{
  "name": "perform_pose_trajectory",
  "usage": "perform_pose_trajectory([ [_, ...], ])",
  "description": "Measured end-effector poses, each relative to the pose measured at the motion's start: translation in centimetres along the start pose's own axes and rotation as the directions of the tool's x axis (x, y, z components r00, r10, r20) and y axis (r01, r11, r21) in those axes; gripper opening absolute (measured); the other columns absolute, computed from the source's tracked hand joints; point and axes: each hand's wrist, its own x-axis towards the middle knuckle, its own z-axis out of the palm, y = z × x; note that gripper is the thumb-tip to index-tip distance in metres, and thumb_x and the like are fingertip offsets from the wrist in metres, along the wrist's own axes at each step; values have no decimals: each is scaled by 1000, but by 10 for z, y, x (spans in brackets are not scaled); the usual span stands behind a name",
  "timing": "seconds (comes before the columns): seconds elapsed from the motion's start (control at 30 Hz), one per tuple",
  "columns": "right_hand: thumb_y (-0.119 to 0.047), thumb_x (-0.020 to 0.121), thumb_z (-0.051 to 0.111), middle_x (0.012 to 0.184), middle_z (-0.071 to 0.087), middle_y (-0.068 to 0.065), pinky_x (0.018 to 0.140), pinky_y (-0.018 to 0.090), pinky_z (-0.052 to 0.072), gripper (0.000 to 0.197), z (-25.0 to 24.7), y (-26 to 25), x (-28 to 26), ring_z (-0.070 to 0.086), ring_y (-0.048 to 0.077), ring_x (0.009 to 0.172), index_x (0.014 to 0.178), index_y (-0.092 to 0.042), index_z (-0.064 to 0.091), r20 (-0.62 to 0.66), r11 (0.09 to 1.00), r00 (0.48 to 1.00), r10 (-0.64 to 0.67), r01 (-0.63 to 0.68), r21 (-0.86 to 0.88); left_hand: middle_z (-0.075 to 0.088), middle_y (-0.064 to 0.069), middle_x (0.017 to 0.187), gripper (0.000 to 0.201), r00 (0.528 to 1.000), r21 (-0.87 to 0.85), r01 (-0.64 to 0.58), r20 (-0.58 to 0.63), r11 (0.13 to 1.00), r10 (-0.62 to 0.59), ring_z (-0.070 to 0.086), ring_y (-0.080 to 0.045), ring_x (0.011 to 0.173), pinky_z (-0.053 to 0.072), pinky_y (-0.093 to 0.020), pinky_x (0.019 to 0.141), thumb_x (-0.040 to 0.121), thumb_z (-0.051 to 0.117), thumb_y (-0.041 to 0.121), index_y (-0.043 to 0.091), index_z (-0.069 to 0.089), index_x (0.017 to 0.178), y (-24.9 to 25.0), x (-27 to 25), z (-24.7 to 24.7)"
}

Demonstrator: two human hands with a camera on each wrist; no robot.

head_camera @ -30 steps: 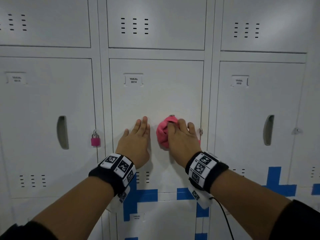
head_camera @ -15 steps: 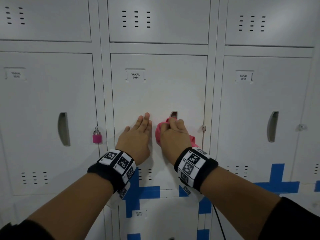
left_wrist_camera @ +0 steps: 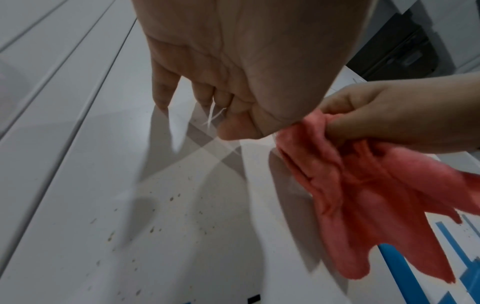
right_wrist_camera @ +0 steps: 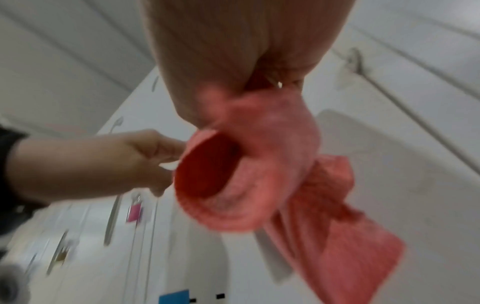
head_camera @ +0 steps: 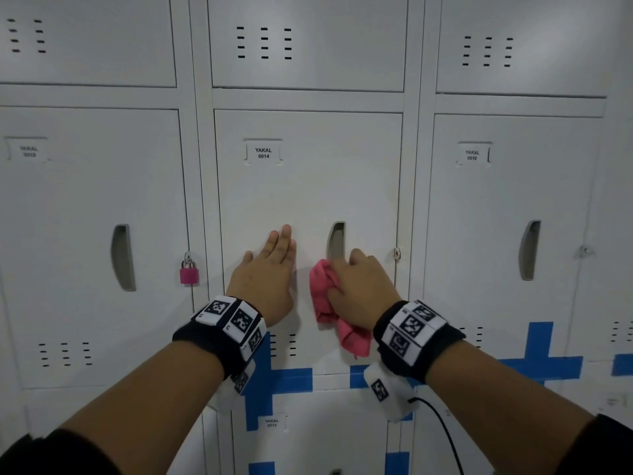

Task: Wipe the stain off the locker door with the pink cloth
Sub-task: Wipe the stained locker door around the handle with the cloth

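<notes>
The grey locker door point(head_camera: 308, 193), labelled YAKAL 0014, fills the middle of the head view. My left hand point(head_camera: 274, 269) lies flat against it with straight fingers, left of the handle recess point(head_camera: 337, 241). My right hand point(head_camera: 359, 282) grips the bunched pink cloth point(head_camera: 329, 296) against the door just under that recess, and a loose end hangs below the wrist. In the left wrist view, brownish specks point(left_wrist_camera: 155, 216) dot the door below the left hand's fingertips point(left_wrist_camera: 161, 102), beside the cloth point(left_wrist_camera: 376, 205). The right wrist view is blurred and shows the cloth point(right_wrist_camera: 259, 174) wadded in the palm.
A pink padlock point(head_camera: 189, 272) hangs on the locker to the left. A small hasp point(head_camera: 397, 253) sticks out at the door's right edge. Blue tape crosses point(head_camera: 263, 378) mark the frame below. A black cable point(head_camera: 442, 430) trails from my right wrist.
My right hand swept the cloth left, then back right and lower, so the handle recess is now uncovered and more cloth hangs down. The left hand stayed flat on the door.
</notes>
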Motion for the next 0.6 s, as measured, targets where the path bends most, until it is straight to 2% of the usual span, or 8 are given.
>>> perform_pose_trajectory([
  [0.07,-23,80,44,93,48,6,82,41,48,12,5,11,-4,47,25,86,91,-23,49,-15,938,984,180,-167,305,-24,0,158,77,1000,3,4,0,1000,-4,-12,-17,148,15,-47,120,86,36,11,14,-4,152,1,0,-1],
  [0.1,-19,82,44,97,47,7,83,41,48,13,8,11,-7,47,24,88,93,-23,49,-30,885,970,241,-207,417,-24,0,158,77,1000,5,5,0,1000,-5,-12,-17,148,16,-48,120,86,36,12,14,-3,152,1,0,-1],
  [0.17,-12,87,43,105,44,9,84,36,49,21,11,4,-7,47,22,92,105,-19,52,-89,820,946,312,-221,527,-23,-1,159,77,1000,13,5,-3,1000,-5,-11,-18,148,16,-48,120,86,37,12,13,-3,152,3,-1,-1],
  [0.23,-10,89,40,111,41,12,85,36,51,26,8,-6,-1,49,24,93,113,-14,50,-147,794,929,338,-198,575,-23,-2,159,78,1000,20,1,-6,1000,-1,-11,-18,148,17,-48,119,86,38,13,13,-3,152,3,-1,-2],
  [0.37,-10,90,37,116,37,11,91,39,50,28,0,-20,20,48,23,97,116,-13,48,-155,722,907,392,-198,663,-23,-2,158,79,1000,32,-13,-6,999,13,-11,-18,148,18,-48,119,86,38,14,14,-4,152,1,-1,-2],
  [0.5,-5,90,39,115,40,13,85,32,51,26,2,-33,32,52,20,87,113,-13,49,-212,668,854,475,-193,719,-24,0,158,81,1000,22,-12,-5,1000,12,-11,-17,148,17,-47,119,84,41,12,15,-5,152,0,0,-1],
  [0.57,-7,87,42,111,40,14,85,38,53,27,9,-36,33,53,28,90,113,-14,49,-196,689,867,457,-206,695,-24,0,158,83,1000,15,-18,-4,1000,18,-10,-18,148,17,-48,119,84,41,11,16,-6,152,1,0,-1],
  [0.6,-10,86,44,107,40,13,85,42,52,27,13,-34,31,52,31,91,113,-15,48,-191,734,880,435,-224,641,-24,0,158,82,1000,10,-20,-2,1000,20,-11,-18,148,17,-49,119,84,40,11,16,-6,152,1,0,0],
])
